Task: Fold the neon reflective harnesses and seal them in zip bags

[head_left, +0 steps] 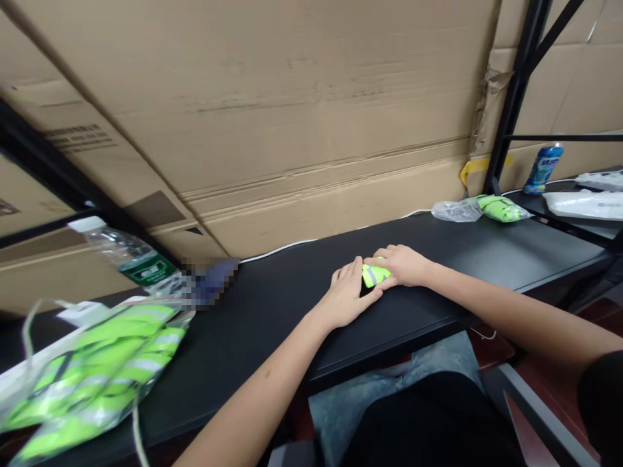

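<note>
- Neon-yellow hi-vis vest [376, 274], folded into a small tight bundle with a grey reflective stripe showing, lies on the black bench [452, 263] just below the frame's middle, between the two hands.
- Left hand [346, 295]: fingers lie nearly flat and angle in, with the fingertips touching the bundle's left end and lower edge. It is not clenched.
- Right hand [400, 266]: fingers reach across from the right and cover the bundle's upper right part, so the two hands press it between them.
- Lower left of the frame: a clear plastic bag [97, 370] of neon-yellow striped vests lies blurred over the bench edge, with a white cord looping beside it.
- Left of the bench's far edge: a plastic water bottle [129, 256] with a green label lies on its side, next to a blurred patch [211, 280] too unclear to name.
- Upper right of the frame: a neon-yellow bundle [501, 209] lies beside a crumpled clear bag [455, 211].
- Far right: a blue bottle [542, 170] stands by white packages [584, 205] on a black shelf [564, 207].
- Behind everything: a large cardboard sheet [272, 110] leans along the bench, with a white cable [280, 251] running at its foot.
</note>
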Demonstrator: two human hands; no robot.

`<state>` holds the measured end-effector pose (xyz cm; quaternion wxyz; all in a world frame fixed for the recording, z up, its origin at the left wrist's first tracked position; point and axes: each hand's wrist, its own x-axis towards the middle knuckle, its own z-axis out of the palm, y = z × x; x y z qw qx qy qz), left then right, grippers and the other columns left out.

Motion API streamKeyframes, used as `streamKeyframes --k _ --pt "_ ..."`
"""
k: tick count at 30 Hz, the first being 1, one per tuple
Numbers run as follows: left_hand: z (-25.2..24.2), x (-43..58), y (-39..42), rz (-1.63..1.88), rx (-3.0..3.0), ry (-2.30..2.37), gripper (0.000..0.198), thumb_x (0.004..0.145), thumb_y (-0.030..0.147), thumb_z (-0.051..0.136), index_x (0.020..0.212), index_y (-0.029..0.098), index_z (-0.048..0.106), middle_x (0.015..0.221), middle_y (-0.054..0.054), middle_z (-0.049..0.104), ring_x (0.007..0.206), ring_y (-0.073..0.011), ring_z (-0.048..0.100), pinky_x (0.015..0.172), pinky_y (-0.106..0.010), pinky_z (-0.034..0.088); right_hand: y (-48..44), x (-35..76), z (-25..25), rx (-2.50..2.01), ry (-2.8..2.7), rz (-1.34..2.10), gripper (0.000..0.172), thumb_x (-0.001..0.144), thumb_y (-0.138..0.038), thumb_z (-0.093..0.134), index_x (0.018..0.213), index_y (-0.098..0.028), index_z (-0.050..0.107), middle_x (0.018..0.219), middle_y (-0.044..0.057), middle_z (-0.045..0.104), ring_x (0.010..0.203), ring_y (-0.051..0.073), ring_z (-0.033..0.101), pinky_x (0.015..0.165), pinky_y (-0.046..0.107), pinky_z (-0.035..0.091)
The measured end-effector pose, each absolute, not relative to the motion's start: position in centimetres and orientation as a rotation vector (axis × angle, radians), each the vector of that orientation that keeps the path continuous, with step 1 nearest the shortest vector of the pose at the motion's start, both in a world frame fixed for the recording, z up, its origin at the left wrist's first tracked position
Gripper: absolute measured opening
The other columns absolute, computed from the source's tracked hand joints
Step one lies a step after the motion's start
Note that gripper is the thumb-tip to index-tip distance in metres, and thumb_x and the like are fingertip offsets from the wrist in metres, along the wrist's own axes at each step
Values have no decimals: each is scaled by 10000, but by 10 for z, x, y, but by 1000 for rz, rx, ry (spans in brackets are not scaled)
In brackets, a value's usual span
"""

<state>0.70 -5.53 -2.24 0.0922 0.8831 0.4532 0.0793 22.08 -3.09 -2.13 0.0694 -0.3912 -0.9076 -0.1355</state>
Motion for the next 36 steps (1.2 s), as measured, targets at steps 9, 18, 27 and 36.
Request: streamKeyframes --k 9,18,27,36 --pt "-28 84 4 369 2860 1227 587 977 354 370 1485 59 396 1551 -194 428 1440 -294 403 1162 -444 346 -66 345 -30 -1746 -2362 -529 645 960 -656 446 1386 -182 550 1161 168 675 940 313 656 754 361 448" --pt "-17 269 71 524 3124 1006 616 917 130 467 1521 80 353 1614 -179 332 1527 -288 219 1239 -490 163 -85 408 -33 -2274 -1964 -616 639 958 -675 418 1399 -226 529 1172 147 663 937 318 657 706 351 439" --pt "-16 190 51 413 3215 882 481 908 62 411 1371 117 532 1290 -140 641 1203 -253 567 1042 -389 443 -83 411 -34 -2226 -1989 -604 652 958 -682 391 1387 -214 537 1165 159 660 917 330 655 674 367 443" --pt "-10 27 -26 304 3241 927 351 1009 324 410 1191 182 675 1003 -111 669 999 -267 627 939 -440 511 -84 411 -41 -2211 -1927 -695 640 942 -675 423 1351 -204 564 1084 171 671 865 348 651 651 377 440"
